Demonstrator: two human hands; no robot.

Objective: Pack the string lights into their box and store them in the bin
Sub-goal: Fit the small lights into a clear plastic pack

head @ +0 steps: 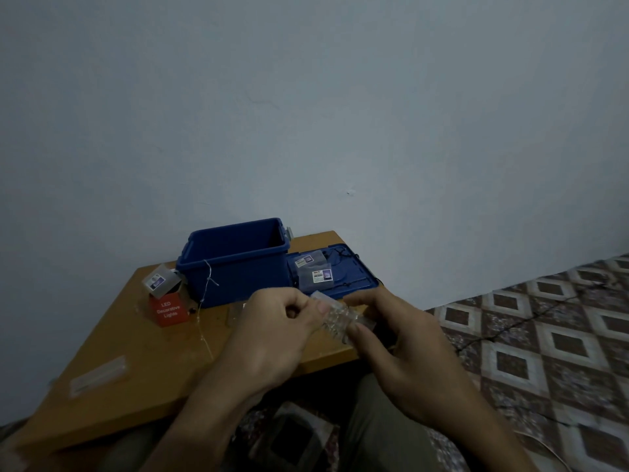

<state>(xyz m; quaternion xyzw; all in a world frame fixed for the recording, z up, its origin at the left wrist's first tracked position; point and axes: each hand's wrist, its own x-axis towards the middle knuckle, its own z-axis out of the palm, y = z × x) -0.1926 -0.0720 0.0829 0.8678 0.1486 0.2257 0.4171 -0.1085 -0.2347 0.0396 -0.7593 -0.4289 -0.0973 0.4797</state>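
Note:
Both my hands hold a small clear plastic box (337, 318) with coiled string lights inside, just above the table's near right edge. My left hand (272, 332) pinches its left end with thumb and fingers. My right hand (401, 338) grips its right end. The open blue bin (235, 264) stands behind them on the wooden table (136, 352). A thin wire of string lights (207, 284) hangs over the bin's front wall down to the table. A red "LED Decorative Lights" box (169, 310) stands left of the bin.
The blue bin lid (354, 277) lies to the right of the bin with two small clear packets (315, 269) on it. Another clear packet (160, 281) leans on the red box. A flat clear strip (98, 376) lies at the table's near left. Patterned floor spreads to the right.

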